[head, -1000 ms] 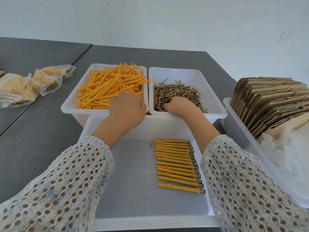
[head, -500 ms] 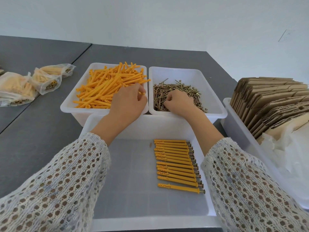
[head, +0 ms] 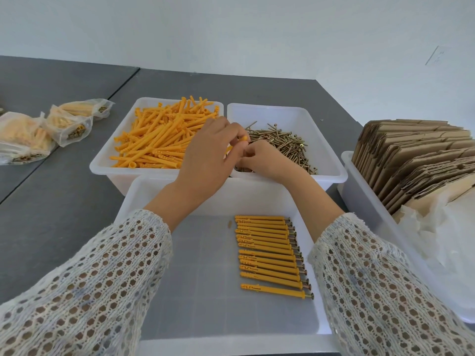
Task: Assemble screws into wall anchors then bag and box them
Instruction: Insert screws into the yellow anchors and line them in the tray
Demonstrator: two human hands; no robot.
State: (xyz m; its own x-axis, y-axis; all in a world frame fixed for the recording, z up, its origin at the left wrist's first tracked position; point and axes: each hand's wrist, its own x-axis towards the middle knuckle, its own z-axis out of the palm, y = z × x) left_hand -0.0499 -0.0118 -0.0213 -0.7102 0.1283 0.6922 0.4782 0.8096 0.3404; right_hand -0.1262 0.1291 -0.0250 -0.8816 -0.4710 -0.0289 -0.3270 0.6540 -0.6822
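My left hand (head: 205, 160) holds an orange wall anchor (head: 243, 139) by its fingertips, above the divide between the two far bins. My right hand (head: 264, 160) meets it from the right with fingers curled; what it pinches is hidden. The left bin (head: 102, 168) is heaped with orange anchors (head: 164, 140). The right bin (head: 331, 173) holds loose brass screws (head: 285, 142). In the near white tray (head: 144, 201) lies a neat row of several assembled anchors with screws (head: 270, 250).
Several filled plastic bags (head: 46, 132) lie on the grey table at the far left. A white bin (head: 359, 201) on the right holds flattened cardboard boxes (head: 416, 155) and clear plastic bags (head: 442, 240).
Both hands lifted out of their bins and came together over the divide. The left hand now holds one orange anchor at its fingertips.
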